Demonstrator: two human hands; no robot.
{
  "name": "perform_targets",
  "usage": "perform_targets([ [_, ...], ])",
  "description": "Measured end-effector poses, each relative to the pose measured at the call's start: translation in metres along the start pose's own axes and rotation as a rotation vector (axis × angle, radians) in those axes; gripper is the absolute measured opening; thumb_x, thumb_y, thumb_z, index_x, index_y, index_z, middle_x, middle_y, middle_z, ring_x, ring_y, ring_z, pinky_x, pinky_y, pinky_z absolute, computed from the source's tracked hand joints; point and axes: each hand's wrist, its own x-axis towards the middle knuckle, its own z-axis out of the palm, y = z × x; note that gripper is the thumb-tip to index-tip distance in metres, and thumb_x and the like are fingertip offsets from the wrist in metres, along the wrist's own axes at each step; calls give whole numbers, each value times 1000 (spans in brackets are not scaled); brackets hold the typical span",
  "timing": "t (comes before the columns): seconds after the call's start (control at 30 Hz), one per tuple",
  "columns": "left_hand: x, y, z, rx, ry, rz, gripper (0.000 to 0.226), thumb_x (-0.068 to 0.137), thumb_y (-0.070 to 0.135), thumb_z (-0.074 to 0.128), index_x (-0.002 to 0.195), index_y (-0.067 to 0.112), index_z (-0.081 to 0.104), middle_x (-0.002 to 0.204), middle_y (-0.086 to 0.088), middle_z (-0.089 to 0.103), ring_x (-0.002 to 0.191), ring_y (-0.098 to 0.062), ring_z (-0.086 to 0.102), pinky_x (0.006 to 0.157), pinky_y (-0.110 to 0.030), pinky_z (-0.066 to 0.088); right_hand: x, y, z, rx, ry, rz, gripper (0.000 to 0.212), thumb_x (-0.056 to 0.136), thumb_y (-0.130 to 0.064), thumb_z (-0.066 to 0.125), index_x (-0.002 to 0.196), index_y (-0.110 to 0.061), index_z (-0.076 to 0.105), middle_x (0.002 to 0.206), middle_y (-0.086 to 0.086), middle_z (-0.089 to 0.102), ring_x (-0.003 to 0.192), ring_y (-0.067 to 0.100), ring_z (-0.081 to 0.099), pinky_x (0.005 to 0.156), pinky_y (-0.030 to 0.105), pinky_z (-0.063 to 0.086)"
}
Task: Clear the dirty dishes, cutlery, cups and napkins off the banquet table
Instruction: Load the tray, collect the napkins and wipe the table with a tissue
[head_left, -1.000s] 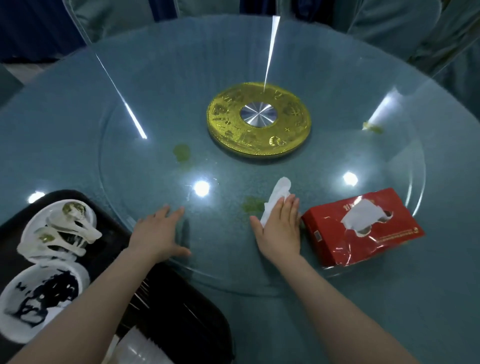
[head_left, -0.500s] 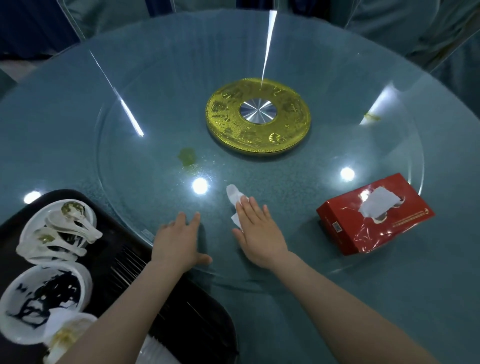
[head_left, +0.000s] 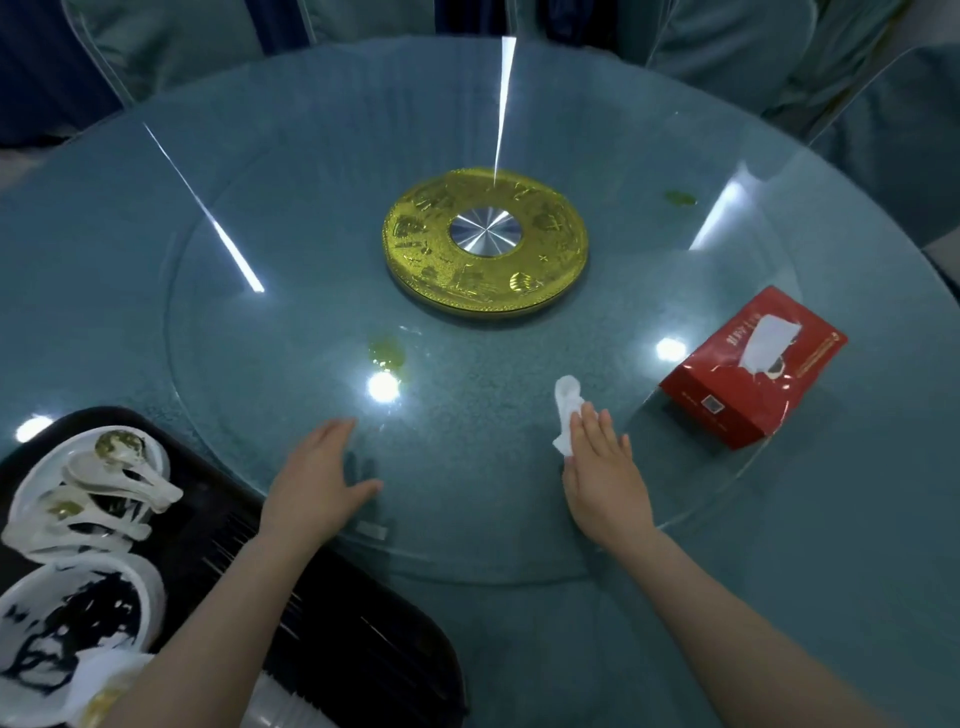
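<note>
Beside flat right grip (head_left: 605, 480) pressing tissue (head_left: 566, 413): red tissue box (head_left: 753, 369); left grip (head_left: 317, 480) flat, empty.

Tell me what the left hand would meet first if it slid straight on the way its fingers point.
The left hand lies flat on the glass turntable, fingers pointing up and slightly right. Probably the yellow-green spill comes first, then the gold hub; the exact line is uncertain.

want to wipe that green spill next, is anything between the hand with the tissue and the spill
Nothing visible. The right hand presses the tissue on bare glass, and the green spill lies to its left. The left hand rests nearer the person, off that path.
</note>
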Motion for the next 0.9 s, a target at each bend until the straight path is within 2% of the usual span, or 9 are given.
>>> perform_targets([
  [0.07,13,-16,-4,108,-17,-69,111,69,50,79,152,13,16,160,-10,12,147,-26,12,117,-45,18,12,-1,-2,14,18,110,61,101,-28,26,152,-5,1,161,10,-8,148,26,-9,118,42,-2],
  [0.13,27,-32,-8,191,-45,-138,129,62,65,76,153,14,1,162,-9,-4,148,-26,-1,116,-53,13,27,-1,-5,36,26,188,65,100,-35,24,151,-3,-1,160,12,-10,147,27,-11,118,44,-3],
  [0.2,42,-43,-14,225,-78,-178,138,55,74,72,153,17,-7,161,-6,-14,148,-26,-8,115,-58,10,44,-1,-9,57,19,218,68,100,-39,22,151,-2,-3,160,13,-11,147,28,-13,118,44,-3],
  [0.33,63,-43,-13,309,-181,-159,145,47,85,65,150,24,-18,158,-4,-25,147,-26,-15,113,-60,4,83,-15,-14,55,-11,151,69,100,-42,22,151,-1,-2,159,15,-12,146,29,-14,118,45,-5],
  [0.5,49,-25,13,304,-167,-141,148,47,86,64,149,22,-21,157,-7,-27,146,-31,-16,115,-57,8,127,-50,-13,34,-3,40,69,100,-42,23,151,-3,-1,159,15,-11,146,29,-14,117,44,-7],
  [0.63,40,-5,17,316,-187,-158,147,49,86,62,148,19,-22,156,-10,-27,146,-35,-14,115,-56,9,143,-85,-8,33,-50,-165,66,100,-41,22,152,-6,2,160,12,-8,147,28,-12,117,44,-7],
  [0.9,38,5,13,339,-199,-166,145,52,85,63,149,16,-21,157,-12,-25,146,-36,-12,116,-55,11,89,-88,4,-50,-141,-594,59,101,-36,24,153,-15,6,162,2,-3,148,19,-9,116,37,-10],
])
